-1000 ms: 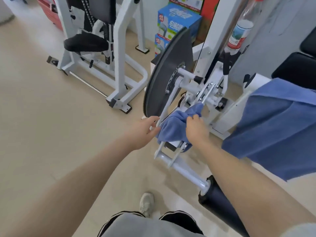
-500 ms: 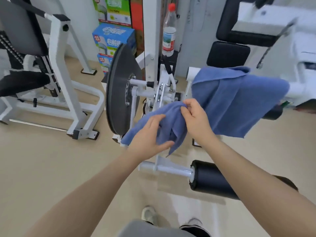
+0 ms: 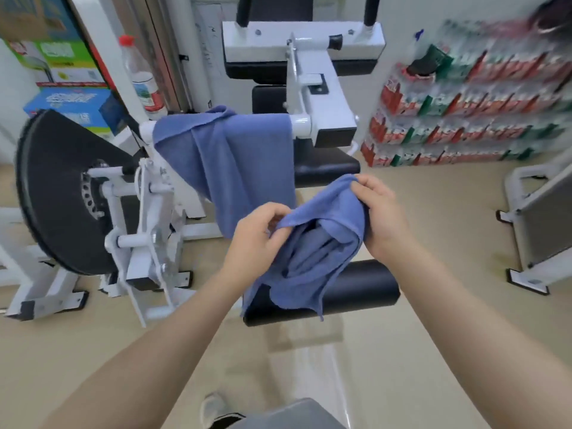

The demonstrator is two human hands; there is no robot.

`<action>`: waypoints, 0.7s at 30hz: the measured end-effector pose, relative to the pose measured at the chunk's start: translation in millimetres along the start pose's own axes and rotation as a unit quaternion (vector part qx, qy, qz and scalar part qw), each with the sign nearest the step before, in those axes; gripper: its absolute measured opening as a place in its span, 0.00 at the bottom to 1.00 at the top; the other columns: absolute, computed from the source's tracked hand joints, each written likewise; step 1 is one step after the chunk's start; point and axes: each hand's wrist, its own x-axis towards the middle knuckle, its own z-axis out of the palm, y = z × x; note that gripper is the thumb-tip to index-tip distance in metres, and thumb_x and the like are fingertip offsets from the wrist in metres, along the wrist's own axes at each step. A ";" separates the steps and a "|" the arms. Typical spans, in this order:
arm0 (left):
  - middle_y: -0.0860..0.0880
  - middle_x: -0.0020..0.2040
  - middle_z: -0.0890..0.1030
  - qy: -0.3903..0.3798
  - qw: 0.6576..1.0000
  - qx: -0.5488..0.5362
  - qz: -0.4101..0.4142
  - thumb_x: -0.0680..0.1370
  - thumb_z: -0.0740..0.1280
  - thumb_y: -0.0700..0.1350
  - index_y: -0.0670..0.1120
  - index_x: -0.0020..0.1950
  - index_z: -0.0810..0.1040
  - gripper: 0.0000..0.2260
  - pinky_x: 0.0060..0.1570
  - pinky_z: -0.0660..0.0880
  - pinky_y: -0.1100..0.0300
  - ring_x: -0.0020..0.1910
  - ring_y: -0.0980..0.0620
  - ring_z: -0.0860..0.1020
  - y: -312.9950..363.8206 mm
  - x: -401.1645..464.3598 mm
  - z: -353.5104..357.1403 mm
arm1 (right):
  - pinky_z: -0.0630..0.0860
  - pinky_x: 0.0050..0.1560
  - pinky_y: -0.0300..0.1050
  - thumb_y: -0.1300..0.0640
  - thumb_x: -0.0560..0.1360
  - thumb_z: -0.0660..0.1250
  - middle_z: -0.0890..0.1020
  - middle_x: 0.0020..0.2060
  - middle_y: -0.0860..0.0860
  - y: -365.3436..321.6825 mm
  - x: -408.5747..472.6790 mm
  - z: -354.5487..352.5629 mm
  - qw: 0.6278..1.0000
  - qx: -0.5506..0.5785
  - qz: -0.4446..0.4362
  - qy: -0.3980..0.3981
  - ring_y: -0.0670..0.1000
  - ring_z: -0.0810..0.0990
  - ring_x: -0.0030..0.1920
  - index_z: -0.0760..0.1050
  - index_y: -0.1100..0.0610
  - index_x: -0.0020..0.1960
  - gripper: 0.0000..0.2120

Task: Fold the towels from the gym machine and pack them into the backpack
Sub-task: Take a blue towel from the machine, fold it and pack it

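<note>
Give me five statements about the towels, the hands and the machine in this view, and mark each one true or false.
1. Both hands hold the same blue towel. True: the left hand and the right hand each grip its upper edge.
2. A second blue towel hangs over the white bar of the gym machine. True.
3. The held towel is folded into a neat square. False: it hangs bunched and loose.
4. The black weight plate is to the right of the hands. False: it is to their left.
5. A backpack sits on the floor by the black roller pad. False: no backpack is in view.
</note>
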 end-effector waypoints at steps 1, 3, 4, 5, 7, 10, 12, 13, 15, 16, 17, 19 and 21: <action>0.60 0.39 0.77 -0.017 0.999 -0.028 -0.031 0.76 0.65 0.42 0.52 0.41 0.75 0.06 0.42 0.68 0.75 0.39 0.66 0.74 15.4 1.1 21.9 | 0.76 0.34 0.35 0.64 0.78 0.57 0.80 0.32 0.48 -5.5 -5.3 -30.2 1.000 -0.008 0.002 0.022 0.43 0.79 0.32 0.74 0.56 0.41 0.11; 0.56 0.37 0.79 -0.066 0.994 -0.059 -0.061 0.76 0.65 0.40 0.49 0.42 0.77 0.05 0.39 0.69 0.75 0.35 0.64 0.73 45.7 5.9 66.4 | 0.75 0.33 0.35 0.64 0.78 0.58 0.79 0.33 0.50 -12.8 -14.2 -91.1 0.996 -0.064 0.011 0.059 0.45 0.78 0.32 0.74 0.56 0.40 0.11; 0.53 0.37 0.79 -0.095 0.991 -0.070 -0.067 0.77 0.64 0.41 0.46 0.42 0.78 0.05 0.38 0.68 0.74 0.35 0.64 0.72 60.1 9.4 87.4 | 0.74 0.34 0.37 0.64 0.77 0.59 0.78 0.34 0.51 -14.3 -17.6 -121.1 0.991 -0.106 0.018 0.078 0.47 0.77 0.33 0.74 0.56 0.40 0.10; 0.50 0.37 0.79 -0.127 0.986 -0.080 -0.071 0.77 0.64 0.42 0.45 0.42 0.79 0.06 0.37 0.68 0.73 0.34 0.62 0.72 74.2 13.4 108.5 | 0.73 0.36 0.39 0.63 0.77 0.59 0.77 0.34 0.51 -15.4 -21.1 -150.4 0.983 -0.153 0.027 0.098 0.48 0.75 0.34 0.74 0.55 0.39 0.09; 0.44 0.37 0.79 -0.192 0.974 -0.089 -0.078 0.78 0.63 0.44 0.41 0.41 0.79 0.09 0.35 0.68 0.70 0.34 0.59 0.72 98.8 21.4 150.4 | 0.71 0.40 0.42 0.60 0.76 0.61 0.77 0.35 0.49 -15.4 -28.8 -204.1 0.955 -0.267 0.042 0.123 0.50 0.74 0.37 0.73 0.53 0.41 0.06; 0.40 0.35 0.76 -0.246 0.966 -0.047 -0.063 0.77 0.63 0.47 0.41 0.37 0.76 0.12 0.35 0.67 0.62 0.33 0.56 0.70 128.9 34.4 211.1 | 0.70 0.46 0.40 0.59 0.76 0.62 0.77 0.43 0.45 -22.7 -41.8 -259.4 0.931 -0.343 0.014 0.124 0.46 0.75 0.43 0.73 0.50 0.48 0.05; 0.48 0.32 0.75 -0.274 0.961 -0.025 -0.032 0.77 0.63 0.47 0.49 0.34 0.75 0.12 0.36 0.66 0.63 0.32 0.59 0.69 145.9 44.7 249.5 | 0.69 0.51 0.37 0.61 0.76 0.62 0.77 0.47 0.44 -33.9 -46.9 -284.9 0.926 -0.362 -0.047 0.098 0.43 0.75 0.48 0.74 0.49 0.50 0.08; 0.49 0.33 0.77 -0.290 0.957 -0.016 -0.017 0.78 0.63 0.47 0.49 0.36 0.77 0.11 0.37 0.66 0.64 0.33 0.59 0.70 154.3 50.2 267.3 | 0.69 0.52 0.34 0.62 0.76 0.62 0.77 0.47 0.44 -39.8 -48.0 -295.9 0.918 -0.382 -0.071 0.078 0.42 0.74 0.49 0.75 0.49 0.49 0.09; 0.46 0.37 0.80 -0.313 0.950 -0.010 0.003 0.78 0.63 0.46 0.44 0.43 0.81 0.10 0.36 0.66 0.68 0.35 0.59 0.72 169.6 64.4 301.8 | 0.68 0.52 0.33 0.63 0.74 0.63 0.77 0.44 0.45 -48.3 -45.6 -320.8 0.902 -0.418 -0.092 0.050 0.43 0.74 0.48 0.75 0.49 0.48 0.10; 0.47 0.36 0.80 -0.318 0.948 -0.012 0.008 0.78 0.62 0.45 0.42 0.45 0.81 0.10 0.34 0.65 0.70 0.34 0.62 0.72 176.0 73.2 317.6 | 0.69 0.52 0.35 0.64 0.73 0.63 0.77 0.43 0.44 -50.4 -42.0 -334.1 0.900 -0.425 -0.090 0.048 0.44 0.75 0.48 0.74 0.48 0.47 0.11; 0.50 0.34 0.78 -0.321 0.947 -0.014 0.012 0.79 0.62 0.45 0.41 0.45 0.81 0.11 0.34 0.65 0.72 0.32 0.64 0.71 182.0 83.0 332.4 | 0.71 0.53 0.38 0.64 0.72 0.63 0.78 0.43 0.44 -51.5 -36.9 -347.7 0.900 -0.426 -0.084 0.049 0.45 0.76 0.48 0.73 0.47 0.47 0.12; 0.53 0.32 0.75 -0.323 0.946 -0.017 0.014 0.79 0.61 0.44 0.42 0.43 0.79 0.11 0.32 0.65 0.72 0.31 0.62 0.70 190.3 105.4 361.4 | 0.73 0.52 0.41 0.63 0.72 0.63 0.78 0.45 0.45 -52.1 -22.1 -374.8 0.900 -0.427 -0.070 0.054 0.46 0.76 0.48 0.72 0.46 0.49 0.13; 0.54 0.31 0.74 -0.326 0.945 -0.028 0.017 0.79 0.61 0.44 0.46 0.38 0.77 0.11 0.31 0.65 0.71 0.30 0.62 0.70 196.6 130.4 391.6 | 0.74 0.49 0.42 0.62 0.72 0.64 0.78 0.45 0.47 -54.1 -0.2 -402.7 0.889 -0.445 -0.073 0.075 0.47 0.76 0.45 0.74 0.50 0.51 0.11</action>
